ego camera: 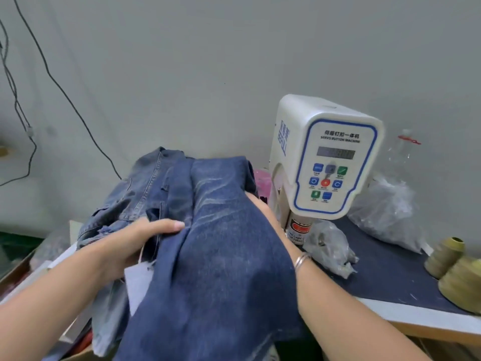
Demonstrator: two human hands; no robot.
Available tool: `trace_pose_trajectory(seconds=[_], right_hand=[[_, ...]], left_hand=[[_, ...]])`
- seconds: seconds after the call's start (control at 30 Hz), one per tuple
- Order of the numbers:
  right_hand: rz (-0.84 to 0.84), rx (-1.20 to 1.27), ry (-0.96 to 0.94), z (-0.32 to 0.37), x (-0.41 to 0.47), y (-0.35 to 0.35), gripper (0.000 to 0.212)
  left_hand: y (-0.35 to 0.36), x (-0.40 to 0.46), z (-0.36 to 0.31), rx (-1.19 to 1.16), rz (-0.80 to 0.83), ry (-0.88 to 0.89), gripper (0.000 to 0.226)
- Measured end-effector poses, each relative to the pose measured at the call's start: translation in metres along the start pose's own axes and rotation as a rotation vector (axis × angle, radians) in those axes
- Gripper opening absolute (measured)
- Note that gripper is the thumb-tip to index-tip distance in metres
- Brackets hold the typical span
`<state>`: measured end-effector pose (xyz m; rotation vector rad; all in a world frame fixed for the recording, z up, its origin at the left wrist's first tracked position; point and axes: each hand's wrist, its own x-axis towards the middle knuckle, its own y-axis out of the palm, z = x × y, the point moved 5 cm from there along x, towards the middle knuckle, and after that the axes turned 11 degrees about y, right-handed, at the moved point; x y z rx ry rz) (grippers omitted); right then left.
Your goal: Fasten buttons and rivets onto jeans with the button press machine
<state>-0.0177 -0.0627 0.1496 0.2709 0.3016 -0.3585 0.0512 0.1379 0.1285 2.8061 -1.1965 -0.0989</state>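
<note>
Clearly your left hand grips a fold of the dark blue denim jeans heaped beside the white servo button press machine, your right hand hides beneath them, unreadable, so take this heavy, floppy cloth by its stiffer waistband.

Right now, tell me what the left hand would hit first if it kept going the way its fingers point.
The left hand points right across the dark jeans it grips; beyond that fold likely comes the right forearm, though depth is unclear.
</note>
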Motion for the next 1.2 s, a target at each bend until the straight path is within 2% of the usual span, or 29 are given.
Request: trace_pose_trajectory(seconds=[0.07,0.1,0.13,0.17,0.23,0.3,0.33,0.4,0.47,0.5,0.57,0.6,0.63,0.7,0.77,0.83,0.9,1.07,1.13,1.17,1.2], right_hand=[[0.098,0.143,-0.045,0.023,-0.001,0.02,0.026],[0.105,0.198,-0.065,0.028,0.004,0.023,0.038],[0.156,0.261,-0.082,0.035,0.008,0.029,0.054],[0.177,0.243,-0.13,0.042,0.013,0.036,0.066],[0.179,-0.049,-0.273,0.049,0.026,0.055,0.082],[0.097,-0.369,-0.37,0.049,0.045,0.076,0.093],[0.057,-0.506,-0.359,0.043,0.057,0.084,0.092],[-0.021,-0.906,-0.287,0.023,0.085,0.091,0.081],[-0.109,-1.385,-0.294,0.001,0.101,0.091,0.071],[-0.185,-1.461,-0.365,0.0,0.104,0.09,0.064],[-0.36,-1.306,-0.548,0.016,0.103,0.092,0.051],[-0.393,-1.207,-0.596,0.023,0.104,0.093,0.051],[-0.367,-1.157,-0.595,0.025,0.108,0.096,0.057],[-0.188,-1.239,-0.453,0.006,0.119,0.102,0.07],[-0.061,-1.302,-0.3,-0.032,0.124,0.099,0.074],[-0.102,-1.258,-0.261,-0.064,0.124,0.09,0.076],[-0.159,-1.215,-0.299,-0.077,0.121,0.085,0.076],[-0.097,-1.141,-0.284,-0.078,0.101,0.07,0.069],[-0.113,-1.033,-0.318,-0.069,0.084,0.051,0.063],[-0.164,-0.926,-0.371,-0.06,0.069,0.04,0.061],[-0.222,-0.804,-0.42,-0.051,0.057,0.028,0.058]], left_hand=[[-0.014,0.017,-0.033,0.038,-0.155,0.135,0.027],[-0.028,0.03,-0.056,0.06,-0.233,0.226,0.012],[-0.042,0.042,-0.079,0.124,-0.285,0.302,0.007],[-0.053,0.056,-0.103,0.222,-0.314,0.361,0.014],[-0.087,0.083,-0.127,0.401,-0.42,0.367,0.013],[-0.126,0.104,-0.129,0.487,-0.557,0.243,0.039],[-0.138,0.11,-0.12,0.577,-0.547,0.147,0.046],[-0.153,0.116,-0.098,0.912,-0.503,-0.054,0.052],[-0.16,0.125,-0.08,1.219,-0.515,-0.105,0.054],[-0.157,0.132,-0.071,1.323,-0.505,-0.073,0.058],[-0.142,0.145,-0.066,1.502,-0.507,0.078,0.062],[-0.132,0.151,-0.065,1.545,-0.512,0.158,0.059],[-0.124,0.154,-0.062,1.523,-0.499,0.205,0.055],[-0.105,0.158,-0.044,1.412,-0.427,0.175,0.052],[-0.089,0.157,-0.013,1.46,-0.373,0.142,0.055],[-0.077,0.15,0.014,1.56,-0.365,0.238,0.059],[-0.078,0.148,0.023,1.56,-0.393,0.277,0.061],[-0.074,0.145,0.02,1.596,-0.442,0.205,0.062],[-0.051,0.138,0.016,1.544,-0.476,0.342,0.062],[-0.035,0.134,0.013,1.431,-0.473,0.454,0.061],[-0.018,0.129,0.009,1.285,-0.404,0.578,0.061]])
